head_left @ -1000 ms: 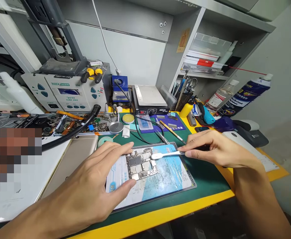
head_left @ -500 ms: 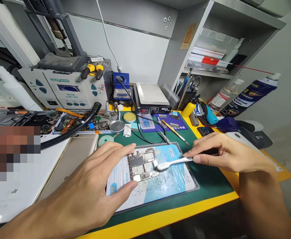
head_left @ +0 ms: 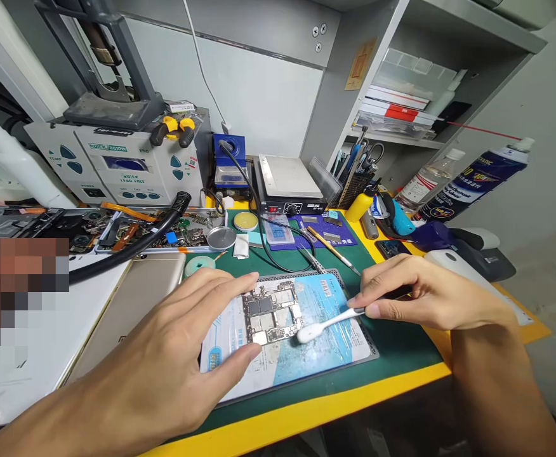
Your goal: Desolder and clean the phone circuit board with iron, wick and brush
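A phone circuit board lies on a blue-and-white printed sheet in a plastic sleeve. My left hand spans the board's left side, forefinger at its upper edge and thumb at its lower left corner, holding it down. Between thumb and fingers, my right hand is closed on the handle of a white toothbrush. The brush head points left and rests at the board's lower right corner; its bristles face down and are hidden.
Left lie a gold phone-like panel, a white panel and a black hose. Behind are a hot air station, a heating plate, tweezers and a pen-shaped knife. Bottles and a spray can stand right.
The toothbrush head has moved down and slightly left, from the board's right side to its lower right corner. My left hand stays on the board. The view has shifted slightly.
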Available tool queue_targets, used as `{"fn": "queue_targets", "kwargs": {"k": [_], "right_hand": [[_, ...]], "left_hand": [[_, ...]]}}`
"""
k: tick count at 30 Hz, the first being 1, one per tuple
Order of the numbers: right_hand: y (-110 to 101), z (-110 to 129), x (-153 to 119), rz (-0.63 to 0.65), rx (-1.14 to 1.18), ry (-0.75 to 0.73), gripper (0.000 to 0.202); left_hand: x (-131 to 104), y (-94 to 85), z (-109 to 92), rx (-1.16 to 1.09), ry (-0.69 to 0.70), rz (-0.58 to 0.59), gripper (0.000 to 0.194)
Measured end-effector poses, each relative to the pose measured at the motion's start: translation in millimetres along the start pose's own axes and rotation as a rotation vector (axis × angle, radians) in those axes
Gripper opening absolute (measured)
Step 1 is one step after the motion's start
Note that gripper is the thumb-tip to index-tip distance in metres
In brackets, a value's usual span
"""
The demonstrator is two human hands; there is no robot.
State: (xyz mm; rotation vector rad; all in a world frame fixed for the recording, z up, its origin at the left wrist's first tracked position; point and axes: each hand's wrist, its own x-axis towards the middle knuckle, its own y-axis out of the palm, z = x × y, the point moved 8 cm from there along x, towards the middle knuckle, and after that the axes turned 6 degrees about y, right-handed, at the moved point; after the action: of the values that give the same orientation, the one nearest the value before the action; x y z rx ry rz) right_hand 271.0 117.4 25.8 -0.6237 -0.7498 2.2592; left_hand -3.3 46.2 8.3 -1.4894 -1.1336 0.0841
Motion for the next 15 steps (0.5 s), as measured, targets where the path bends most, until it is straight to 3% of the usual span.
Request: {"fn": "queue_targets", "kwargs": {"k": [4,11,15], "right_hand": [[-0.8,-3.7,4.7,-0.004,0.041,0.058,0.024],[-11.7,-9.4,11.7,-0.168,0.015,0.117,0.031],[-10.2,-7.6,10.3,-0.14,0.022,0.093,0.031]], "left_hand": [[-0.4,1.4,2.2,-0.008,-0.02,0.019,0.054],[0.8,0.4,1.0,-0.011,-0.018,0.024,0.051],[0.9,0.2,1.9,0.002,-0.018,0.019,0.052]]}}
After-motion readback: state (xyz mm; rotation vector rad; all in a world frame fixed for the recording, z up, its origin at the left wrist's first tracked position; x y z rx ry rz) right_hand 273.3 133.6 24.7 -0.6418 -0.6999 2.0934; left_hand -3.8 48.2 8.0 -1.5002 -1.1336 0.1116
